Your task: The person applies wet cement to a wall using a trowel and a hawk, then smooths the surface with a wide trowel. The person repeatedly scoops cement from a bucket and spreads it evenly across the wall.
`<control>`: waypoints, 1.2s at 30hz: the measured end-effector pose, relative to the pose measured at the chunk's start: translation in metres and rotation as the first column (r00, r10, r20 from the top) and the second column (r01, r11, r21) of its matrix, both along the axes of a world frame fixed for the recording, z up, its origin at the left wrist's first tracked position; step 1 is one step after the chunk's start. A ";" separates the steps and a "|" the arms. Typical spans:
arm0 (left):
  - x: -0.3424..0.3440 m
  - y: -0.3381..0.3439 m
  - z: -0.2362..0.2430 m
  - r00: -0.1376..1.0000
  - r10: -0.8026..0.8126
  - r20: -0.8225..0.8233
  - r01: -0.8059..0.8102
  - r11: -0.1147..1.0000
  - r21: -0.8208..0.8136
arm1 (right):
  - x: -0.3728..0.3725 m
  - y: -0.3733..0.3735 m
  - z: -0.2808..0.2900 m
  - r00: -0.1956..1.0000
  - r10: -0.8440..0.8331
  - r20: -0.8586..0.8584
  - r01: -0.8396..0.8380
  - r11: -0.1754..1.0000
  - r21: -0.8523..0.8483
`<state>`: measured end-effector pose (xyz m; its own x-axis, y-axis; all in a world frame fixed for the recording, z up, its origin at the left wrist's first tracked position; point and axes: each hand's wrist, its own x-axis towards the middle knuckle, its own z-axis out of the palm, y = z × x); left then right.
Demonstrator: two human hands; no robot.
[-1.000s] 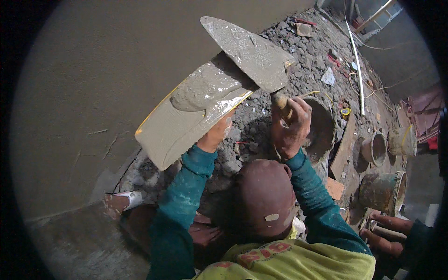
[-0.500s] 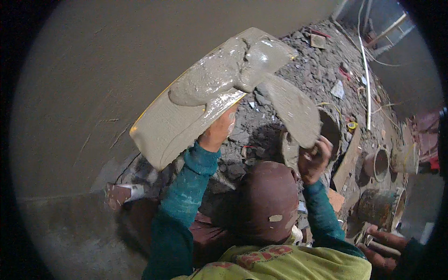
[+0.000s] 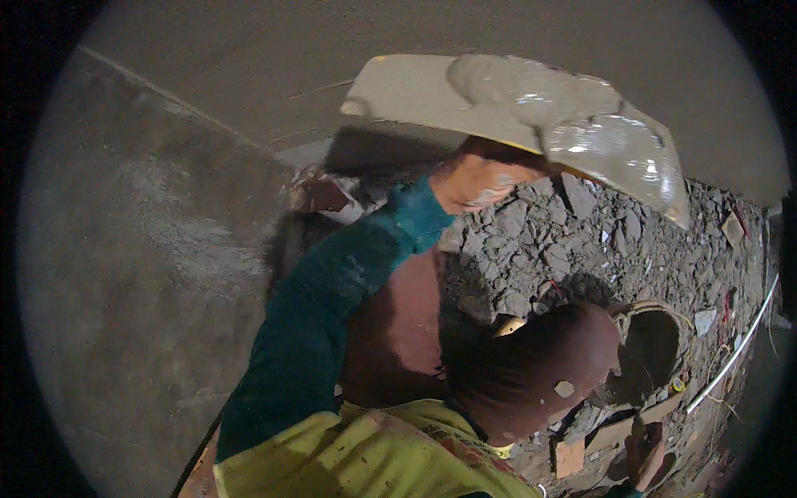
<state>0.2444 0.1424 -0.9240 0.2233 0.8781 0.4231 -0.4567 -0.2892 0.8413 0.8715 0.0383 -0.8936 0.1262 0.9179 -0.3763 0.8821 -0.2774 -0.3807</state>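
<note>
My left hand [image 3: 490,178] grips a long plastering float [image 3: 415,91] with a yellow edge from below, raised in front of the wall. Wet grey mortar [image 3: 540,91] lies heaped over its middle and right end, glossy and hanging at the tip. Its left end has only a thin grey coat. Low at the right, beyond my bent knee, my right hand [image 3: 647,456] is small and dark with a teal cuff below it. Its fingers are unclear, and I cannot make out whether it holds anything. No trowel blade shows.
Grey wall [image 3: 249,50] stands behind the float. Broken rubble [image 3: 531,241] covers the ground beneath it. A round bucket [image 3: 652,344] is beside my knee [image 3: 573,357]. An orange brick piece [image 3: 569,456], a board strip [image 3: 610,434] and a white pipe [image 3: 735,357] lie at the right.
The view has swung left. The float has tilted and now points right and down with its mortar. My right hand, earlier holding a trowel at the mortar, is now low at the right, away from the float.
</note>
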 end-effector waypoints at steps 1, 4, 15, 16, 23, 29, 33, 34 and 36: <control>-0.011 -0.013 -0.011 0.990 -0.051 0.132 0.052 0.999 -0.005 | -0.006 0.005 -0.003 0.989 0.017 0.145 -0.006 0.997 -0.073; -0.038 -0.048 -0.056 0.941 0.141 0.309 -0.094 0.982 -0.161 | -0.023 0.025 -0.025 0.900 0.224 0.373 -0.231 0.973 -0.027; -0.103 -0.109 -0.215 0.882 0.406 0.239 -0.273 0.854 -0.443 | -0.014 0.036 -0.051 0.984 0.178 -0.010 -0.172 0.964 0.204; -0.103 -0.107 -0.228 0.878 0.438 0.195 -0.286 0.805 -0.520 | -0.016 0.038 -0.055 0.982 0.097 -0.160 -0.065 0.979 0.192; -0.097 -0.071 -0.254 0.846 0.387 0.366 -0.229 0.885 -0.405 | -0.053 0.051 -0.033 0.929 0.322 0.183 -0.349 0.927 0.139; -0.114 -0.030 -0.211 0.847 0.418 0.328 -0.254 0.860 -0.442 | -0.126 0.074 -0.011 0.799 0.479 0.364 -0.551 0.826 0.123; -0.111 -0.019 -0.167 0.806 0.502 0.314 -0.276 0.788 -0.551 | -0.186 0.103 -0.011 0.711 0.607 0.354 -0.700 0.658 0.277; -0.109 -0.017 -0.155 0.787 0.525 0.323 -0.273 0.767 -0.580 | -0.202 0.113 -0.006 0.593 0.723 0.354 -0.805 0.523 0.280; -0.111 -0.011 -0.126 0.800 0.506 0.321 -0.285 0.792 -0.539 | -0.244 0.142 0.004 0.449 0.829 0.335 -0.892 0.392 0.224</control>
<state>0.1334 0.1311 -1.0505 -0.2949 0.9528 -0.0724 -0.7265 -0.1744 0.6646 0.6274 0.1804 -0.8893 -0.7826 0.6150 -0.0964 0.6225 0.7741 -0.1152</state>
